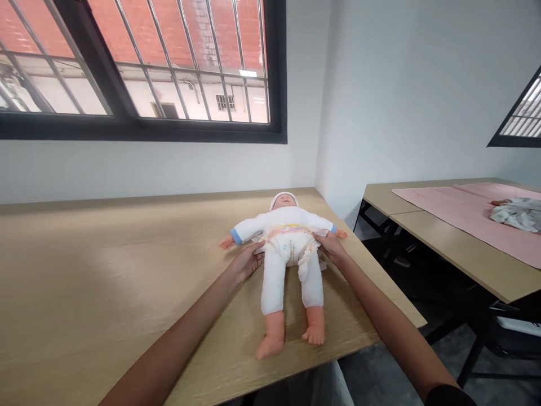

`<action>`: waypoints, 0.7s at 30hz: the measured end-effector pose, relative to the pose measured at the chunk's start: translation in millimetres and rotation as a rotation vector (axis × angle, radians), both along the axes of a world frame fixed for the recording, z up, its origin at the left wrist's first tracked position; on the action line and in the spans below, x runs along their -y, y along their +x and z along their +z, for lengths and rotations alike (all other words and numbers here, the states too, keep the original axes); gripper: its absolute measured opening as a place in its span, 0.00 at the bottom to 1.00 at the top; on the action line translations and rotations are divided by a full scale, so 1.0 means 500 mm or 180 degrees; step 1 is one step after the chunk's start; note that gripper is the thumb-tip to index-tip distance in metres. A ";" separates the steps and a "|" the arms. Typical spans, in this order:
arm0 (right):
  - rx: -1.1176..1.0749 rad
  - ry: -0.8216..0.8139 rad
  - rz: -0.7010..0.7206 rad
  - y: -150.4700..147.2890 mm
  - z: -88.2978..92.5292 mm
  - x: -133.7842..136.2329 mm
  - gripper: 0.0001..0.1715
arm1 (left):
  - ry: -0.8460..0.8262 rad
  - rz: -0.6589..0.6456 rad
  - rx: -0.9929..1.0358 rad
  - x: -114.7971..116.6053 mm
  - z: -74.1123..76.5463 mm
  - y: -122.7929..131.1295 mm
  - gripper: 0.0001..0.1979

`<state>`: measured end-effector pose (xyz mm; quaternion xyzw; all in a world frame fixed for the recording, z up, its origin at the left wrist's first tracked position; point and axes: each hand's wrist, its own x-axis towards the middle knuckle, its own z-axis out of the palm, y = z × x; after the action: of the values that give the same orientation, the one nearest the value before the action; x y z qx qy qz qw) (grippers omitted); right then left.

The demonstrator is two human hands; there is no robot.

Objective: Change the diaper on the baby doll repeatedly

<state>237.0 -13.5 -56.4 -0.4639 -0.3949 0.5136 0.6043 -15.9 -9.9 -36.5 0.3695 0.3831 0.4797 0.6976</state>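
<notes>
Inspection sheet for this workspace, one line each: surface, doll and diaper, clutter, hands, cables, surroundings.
Surface: wood-toned table; doll lies near its right-hand end.
Job's things: doll on its back, feet toward the near edge, white outfit and cap; diaper over its hips, a bunched white edge on one thigh.
Clutter: pink cloth and a crumpled whitish cloth, both on the second table.
Hands: left hand and right hand at opposite sides of the diaper; how firmly they grip, cannot tell.
Cables: nothing seen around the doll.
Surroundings: barred window ahead, white wall to the right.
</notes>
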 end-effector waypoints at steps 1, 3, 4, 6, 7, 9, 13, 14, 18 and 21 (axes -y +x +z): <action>-0.0018 0.0030 0.0029 0.000 0.003 0.002 0.24 | 0.0000 0.0012 -0.0006 -0.001 -0.001 0.000 0.06; -0.0066 0.0101 0.0172 0.005 0.009 0.005 0.23 | 0.0033 0.0065 -0.0029 -0.002 -0.003 0.000 0.07; -0.0067 0.0105 0.0300 0.011 0.013 0.006 0.22 | 0.0056 0.0101 -0.0044 -0.003 -0.004 0.000 0.07; -0.0010 0.0014 0.0630 0.031 0.019 0.003 0.20 | 0.0091 0.0176 -0.0077 -0.008 -0.005 -0.002 0.07; 0.0044 -0.0073 0.0816 0.044 0.023 0.001 0.20 | 0.0087 0.0187 -0.0097 -0.011 -0.006 -0.005 0.06; 0.0112 -0.0216 0.1074 0.072 0.030 -0.002 0.19 | 0.0053 0.0146 -0.0155 -0.021 -0.008 -0.012 0.06; 0.0271 -0.0338 0.1176 0.108 0.046 0.002 0.17 | 0.0010 0.0058 -0.0269 -0.042 -0.016 -0.030 0.08; 0.0311 -0.0300 0.1118 0.109 0.047 0.003 0.18 | 0.0031 0.0079 -0.0276 -0.045 -0.017 -0.033 0.09; 0.0674 0.0107 0.0567 0.089 0.032 -0.003 0.20 | 0.0216 0.0202 -0.0237 -0.047 -0.018 -0.038 0.08; 0.1168 0.0378 0.0236 0.067 0.005 -0.016 0.21 | 0.0360 0.0335 -0.0220 -0.040 -0.013 -0.038 0.08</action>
<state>270.5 -5.5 -53.7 -0.4984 -0.5449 0.4181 0.5291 -35.0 9.9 -42.9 0.4040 0.3981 0.5235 0.6358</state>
